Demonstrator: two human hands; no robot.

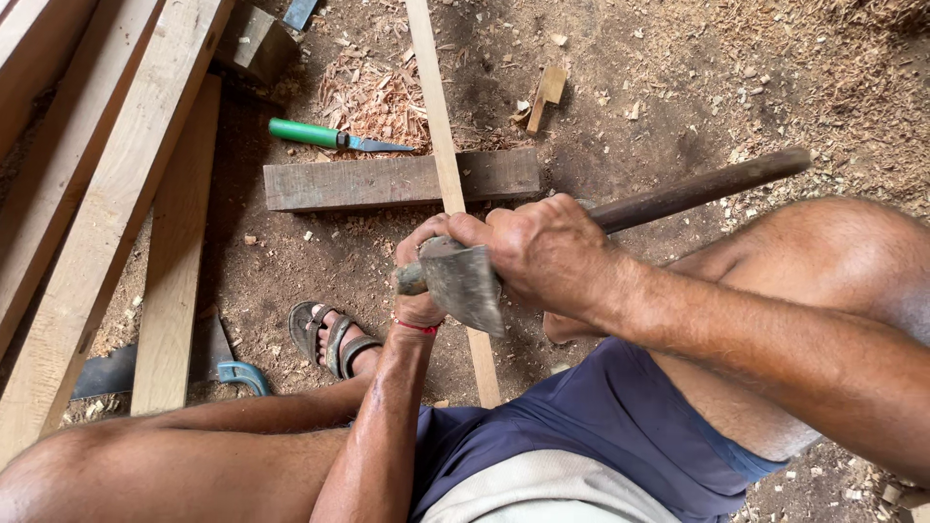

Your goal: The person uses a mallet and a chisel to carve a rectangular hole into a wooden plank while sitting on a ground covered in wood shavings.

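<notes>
The right hand (547,254) grips an adze (463,283) close behind its grey blade, the dark handle running off toward the right. The left hand (418,281) is closed around a thin wooden strip (441,126), which crosses a dark wood block (387,180) on the dirt floor (678,87); a green-handled chisel (334,138) lies just beyond the block.

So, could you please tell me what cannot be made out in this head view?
- Thin wooden strip: its middle is hidden behind both hands and the adze head.
- Left hand: its grip is covered by the blade and the right hand.
- Saw: mostly under a plank.
- Planks at left: cut off by the frame edge.
</notes>
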